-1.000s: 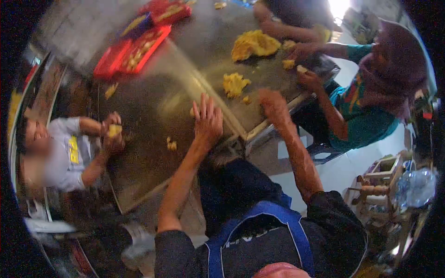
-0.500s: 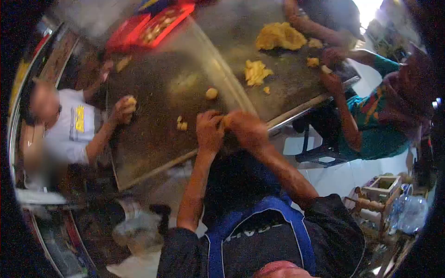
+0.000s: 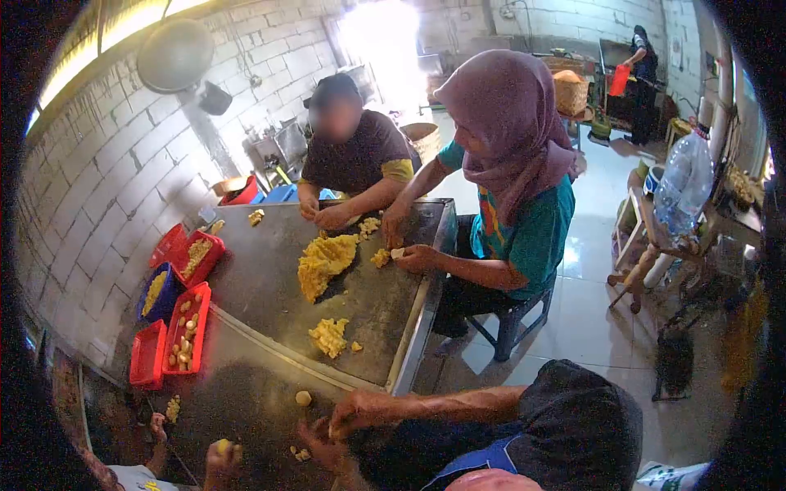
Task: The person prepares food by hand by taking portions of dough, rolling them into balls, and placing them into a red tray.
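OK, R hand [image 3: 357, 412] curled, grip closed on what looks like a small dough bit [image 3: 334, 430]; L hand [image 3: 323, 447] just beside, fingers part bent, can't tell if it has anything. Both at near edge of table [image 3: 246, 401]. Dough ball [image 3: 304, 398] on table just beyond; dough scraps [image 3: 300, 453] next to L hand. Farther out, past divider strip [image 3: 286, 350]: yellow dough pile [image 3: 330, 336], bigger mound [image 3: 326, 263]. Red tray [image 3: 201, 340] w/ rounded pcs off left. Co-worker in teal top [image 3: 528, 237] seated R side.

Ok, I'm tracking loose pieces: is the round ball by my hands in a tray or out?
Out: the round ball sits on the tabletop, well away from the nearest red tray.
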